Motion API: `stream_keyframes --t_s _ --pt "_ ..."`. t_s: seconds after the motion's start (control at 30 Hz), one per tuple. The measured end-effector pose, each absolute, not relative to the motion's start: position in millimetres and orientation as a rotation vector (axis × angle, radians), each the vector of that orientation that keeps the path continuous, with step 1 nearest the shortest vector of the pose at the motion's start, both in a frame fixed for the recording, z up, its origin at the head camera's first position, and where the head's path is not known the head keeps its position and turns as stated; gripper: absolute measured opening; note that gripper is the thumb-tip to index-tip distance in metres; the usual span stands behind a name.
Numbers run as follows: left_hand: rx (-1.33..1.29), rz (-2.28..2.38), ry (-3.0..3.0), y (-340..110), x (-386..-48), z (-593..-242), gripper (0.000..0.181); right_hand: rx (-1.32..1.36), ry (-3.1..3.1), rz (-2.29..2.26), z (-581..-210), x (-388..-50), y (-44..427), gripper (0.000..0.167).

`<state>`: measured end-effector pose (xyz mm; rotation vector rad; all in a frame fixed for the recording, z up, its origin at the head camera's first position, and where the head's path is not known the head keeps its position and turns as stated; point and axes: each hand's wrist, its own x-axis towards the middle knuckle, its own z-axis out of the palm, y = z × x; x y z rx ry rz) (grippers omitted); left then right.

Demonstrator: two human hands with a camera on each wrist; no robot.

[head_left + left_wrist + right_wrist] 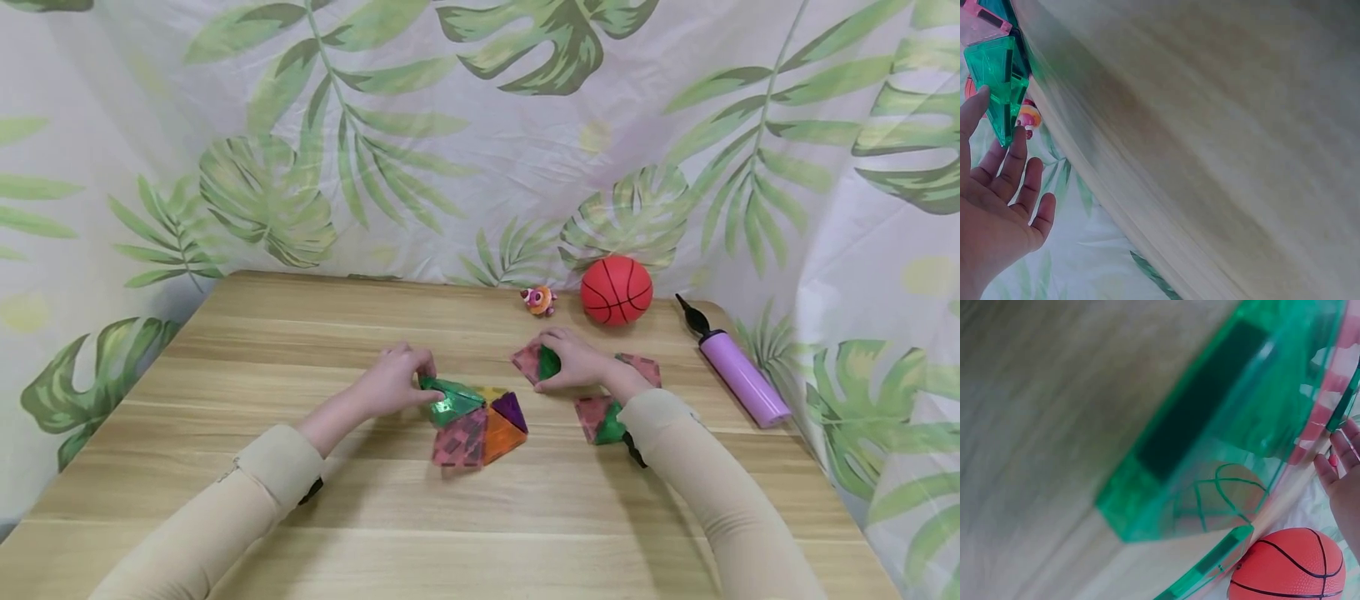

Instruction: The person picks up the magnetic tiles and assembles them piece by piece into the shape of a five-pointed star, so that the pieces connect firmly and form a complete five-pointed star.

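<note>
In the head view my left hand [392,379] pinches a green translucent magnetic tile [453,403] between thumb and fingers, at the left of a joined cluster. The cluster also has a pink tile [460,440], an orange tile [502,435], a purple tile [510,410] and a yellow one partly hidden behind. The left wrist view shows the thumb on the green tile [997,81], other fingers spread. My right hand [576,361] grips a pink-and-green tile piece [527,361] farther back, its thumb and fingers around the green part. In the right wrist view, its fingertips meet that piece's edge.
Near my right forearm lie another pink-and-green piece [592,414] and a pink tile [643,368], partly covered by the arm. Along the back stand a small toy figure [538,300] and a red ball [617,291]. A purple hand pump [742,377] lies at the right edge.
</note>
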<state>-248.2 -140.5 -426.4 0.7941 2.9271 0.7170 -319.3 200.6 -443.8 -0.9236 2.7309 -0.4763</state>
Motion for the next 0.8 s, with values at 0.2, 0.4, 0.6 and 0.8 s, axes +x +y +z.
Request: stream_keyframes --t_s 0.2,0.4,0.6,0.8 --pt "0.805 0.708 2.930 -139 -246 -424 0.033 -0.904 2.747 -0.480 -443 -318 201 0.075" --pt "0.827 0.699 2.915 -137 -253 -419 0.032 -0.870 2.759 -0.570 -438 -319 200 0.074" --pt "0.884 0.758 2.906 -126 -266 -412 0.030 -0.921 2.765 -0.639 -426 -319 193 0.073" --pt "0.899 0.843 2.864 -114 -278 -405 0.034 -1.050 2.768 -0.659 -412 -311 175 0.073"
